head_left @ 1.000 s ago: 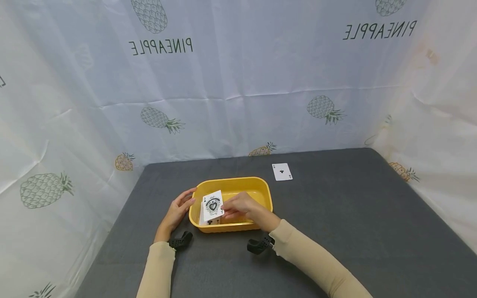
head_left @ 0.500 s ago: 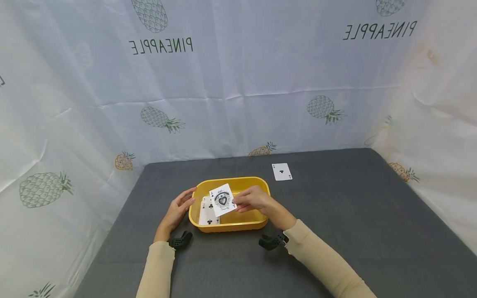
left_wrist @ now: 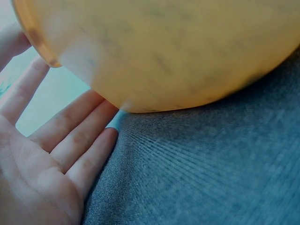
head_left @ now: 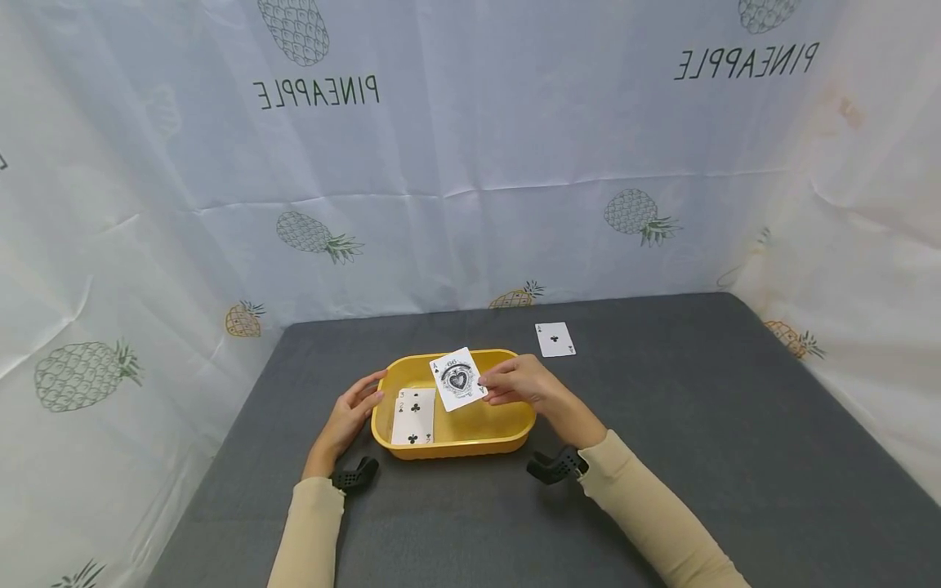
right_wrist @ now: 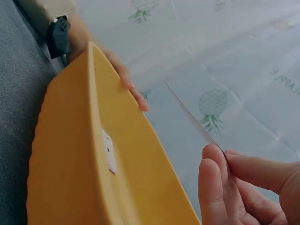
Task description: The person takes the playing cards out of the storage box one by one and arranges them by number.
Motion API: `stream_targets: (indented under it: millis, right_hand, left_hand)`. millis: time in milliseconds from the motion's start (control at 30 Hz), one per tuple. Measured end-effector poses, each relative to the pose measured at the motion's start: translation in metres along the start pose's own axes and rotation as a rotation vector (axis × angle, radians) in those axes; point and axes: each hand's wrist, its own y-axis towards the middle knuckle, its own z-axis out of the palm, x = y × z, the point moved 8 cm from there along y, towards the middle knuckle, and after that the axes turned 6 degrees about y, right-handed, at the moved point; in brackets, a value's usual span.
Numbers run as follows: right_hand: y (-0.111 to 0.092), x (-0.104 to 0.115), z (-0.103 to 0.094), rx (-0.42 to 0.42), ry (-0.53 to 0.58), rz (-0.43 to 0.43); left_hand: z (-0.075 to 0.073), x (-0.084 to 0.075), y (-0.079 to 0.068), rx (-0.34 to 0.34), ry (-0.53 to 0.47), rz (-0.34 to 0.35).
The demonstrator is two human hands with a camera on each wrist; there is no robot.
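My right hand (head_left: 524, 381) pinches an ace of spades playing card (head_left: 456, 378) by its right edge, thumb on top. The card is face up and raised over a yellow plastic bin (head_left: 459, 448). In the right wrist view the ace (right_wrist: 191, 115) shows nearly edge-on, above the bin's rim. My left hand (head_left: 348, 420) rests against the bin's left end, its fingers extended. In the left wrist view the fingers (left_wrist: 77, 136) lie straight along the bin's outer wall (left_wrist: 178, 61). Inside the bin at the left lie overlapping club cards (head_left: 413, 418); the lower one is mostly hidden.
A single ace of clubs (head_left: 555, 340) lies face up on the dark grey table (head_left: 698, 425), behind and right of the bin. White pineapple-print curtains (head_left: 470, 139) hang along the back and both sides. Each wrist wears a black camera mount (head_left: 556, 465).
My right hand has lifted the ace of spades off the club cards and carried it right and away from me, uncovering them. The left hand stays at the bin's end.
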Motion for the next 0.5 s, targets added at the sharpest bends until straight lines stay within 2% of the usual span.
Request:
stream_targets:
  millis: [300, 500]
  right_hand:
    - [0.001, 0.002, -0.02, -0.041, 0.053, -0.011]
    - [0.003, 0.001, -0.044, -0.105, 0.076, -0.053]
  left_hand:
    - [0.0, -0.001, 0.0, 0.015, -0.011, 0.014]
    - [0.0, 0.0, 0.0, 0.008, -0.01, 0.007]
